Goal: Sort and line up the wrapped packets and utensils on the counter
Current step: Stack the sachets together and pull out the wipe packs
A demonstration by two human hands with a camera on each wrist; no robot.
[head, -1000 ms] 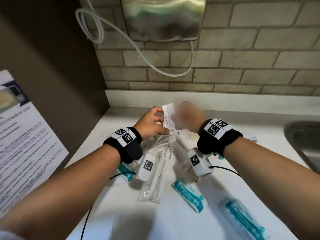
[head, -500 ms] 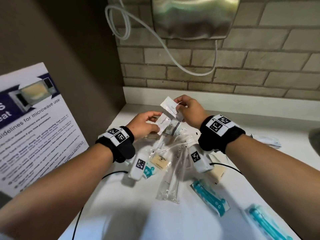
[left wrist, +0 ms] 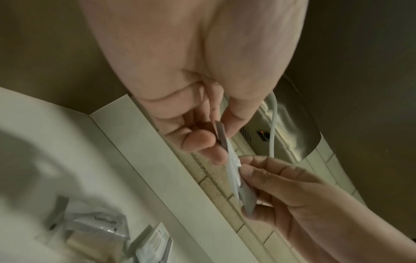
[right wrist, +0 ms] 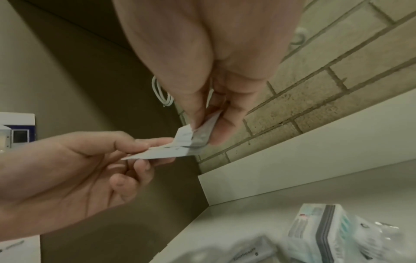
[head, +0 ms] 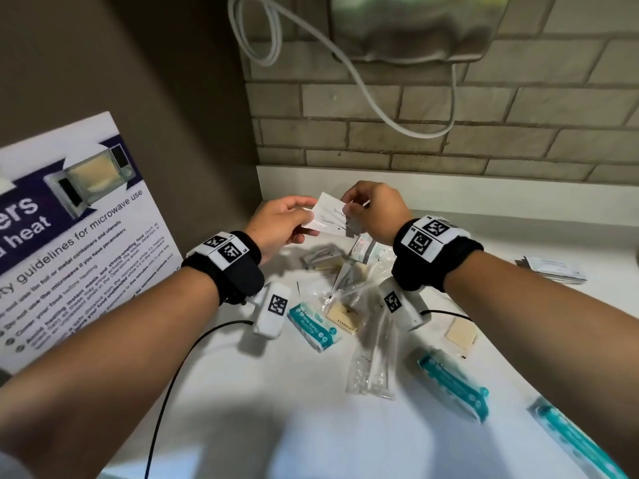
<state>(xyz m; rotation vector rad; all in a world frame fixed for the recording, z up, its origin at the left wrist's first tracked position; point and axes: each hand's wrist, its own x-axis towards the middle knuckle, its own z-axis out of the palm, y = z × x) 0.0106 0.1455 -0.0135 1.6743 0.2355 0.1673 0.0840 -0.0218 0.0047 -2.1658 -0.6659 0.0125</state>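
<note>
Both hands are raised over the white counter [head: 276, 426] near the back corner. My left hand [head: 306, 216] pinches a flat white sachet [head: 323, 224] between thumb and fingers. My right hand [head: 351, 212] pinches a second white sachet [head: 330, 203] printed "Toothpaste", which overlaps the first. In the right wrist view the right hand [right wrist: 202, 131] grips its sachet edge-on against the left hand's flat sachet [right wrist: 164, 154]. The left wrist view shows the left hand [left wrist: 221, 142] and the sachets [left wrist: 234, 170] meeting the right hand's fingers [left wrist: 258, 170].
Under the hands is a loose pile: a teal packet [head: 313, 326], clear-wrapped utensils [head: 371, 361], tan packets [head: 342, 316]. Two more teal packets [head: 453, 385] lie front right. A stack of white packets [head: 553, 269] sits far right. A microwave sign [head: 69, 236] leans at the left.
Half a second ago the hands held their two sachets slightly apart. They have since come together, so the right hand's sachet overlaps the left hand's. The head view has also shifted.
</note>
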